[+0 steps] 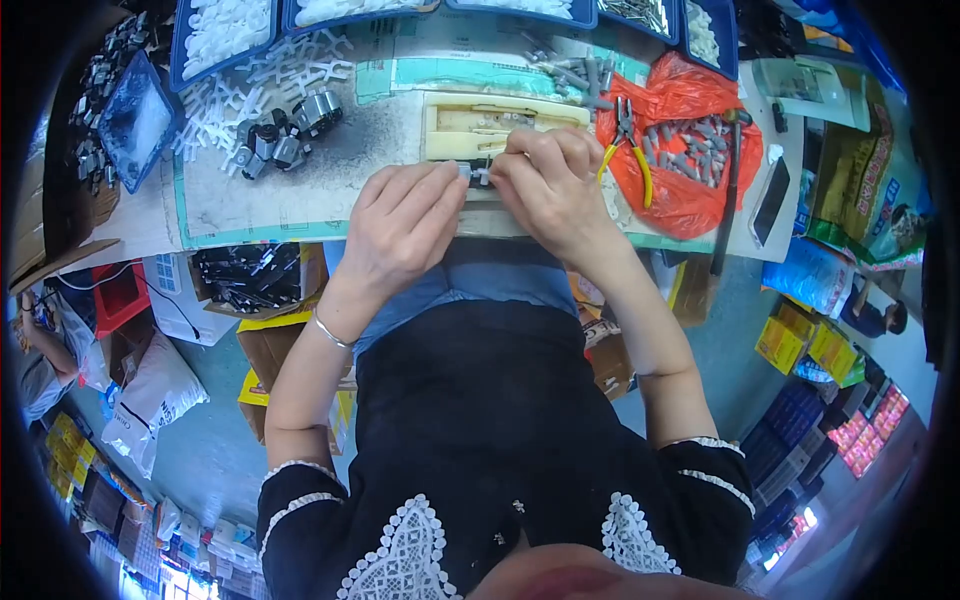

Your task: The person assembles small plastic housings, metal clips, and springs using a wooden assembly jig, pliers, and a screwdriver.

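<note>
My left hand and my right hand meet over the table's near edge, fingers pinched together. Between their fingertips is a small grey and black part, mostly covered by the fingers, so its exact kind is unclear. Both hands appear to grip it, one at each end. Just beyond it lies a cream-coloured block fixture with a long slot. Pliers with yellow handles rest to the right of my right hand, partly on a red plastic bag.
Small grey pieces lie in the red bag, beside a dark rod and a phone-like flat object. Shiny metal parts and white branched pieces are piled at left. Blue bins of small parts line the back.
</note>
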`<state>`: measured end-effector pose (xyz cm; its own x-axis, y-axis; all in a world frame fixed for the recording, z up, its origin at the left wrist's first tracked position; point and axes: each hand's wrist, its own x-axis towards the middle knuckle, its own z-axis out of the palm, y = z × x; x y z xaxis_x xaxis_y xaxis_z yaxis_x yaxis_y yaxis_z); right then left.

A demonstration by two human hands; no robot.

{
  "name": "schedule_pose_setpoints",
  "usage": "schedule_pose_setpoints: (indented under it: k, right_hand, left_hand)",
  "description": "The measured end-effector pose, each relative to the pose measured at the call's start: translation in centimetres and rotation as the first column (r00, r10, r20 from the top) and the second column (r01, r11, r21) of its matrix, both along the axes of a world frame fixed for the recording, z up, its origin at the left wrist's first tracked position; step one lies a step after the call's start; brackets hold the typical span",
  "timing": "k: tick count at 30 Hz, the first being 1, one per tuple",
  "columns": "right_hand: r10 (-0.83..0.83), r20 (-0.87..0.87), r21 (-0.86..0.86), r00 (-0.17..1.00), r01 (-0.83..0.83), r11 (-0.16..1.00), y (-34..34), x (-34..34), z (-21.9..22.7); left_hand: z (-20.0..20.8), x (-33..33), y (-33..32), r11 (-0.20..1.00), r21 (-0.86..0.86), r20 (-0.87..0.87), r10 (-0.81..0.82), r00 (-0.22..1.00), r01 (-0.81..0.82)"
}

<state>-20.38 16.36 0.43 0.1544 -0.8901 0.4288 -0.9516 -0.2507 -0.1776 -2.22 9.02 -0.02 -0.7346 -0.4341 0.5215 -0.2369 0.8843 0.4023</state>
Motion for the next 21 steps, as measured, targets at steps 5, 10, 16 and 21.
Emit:
schedule_pose_setpoints:
  k: [5,10,16,21]
  right_hand:
    - [0.031,0.009,-0.011,0.999,-0.031,0.999,-0.2,-0.4,-0.2]
    - [0.045,0.157,0.024,0.986,-0.050,0.998,0.1,0.0,0.8]
    - [0.009,0.092,0.044,0.996,-0.013,0.999,-0.1,-0.1,0.2]
    - [0.009,-0.038,0.044,0.999,-0.008,0.999,-0.3,-0.3,0.0]
  left_hand:
    - [-0.6,0.1,-0.4,0.999,0.031,-0.002,-0.035,0.999,0.035]
    - [0.2,-0.9,-1.0,0.969,0.239,-0.126,-0.030,0.992,0.060]
    - [0.7,-1.4,-1.0,0.948,0.317,-0.117,0.019,0.993,0.019]
    - [0.2,-0.3,-0.9,0.976,0.217,0.011,0.012,1.000,-0.014]
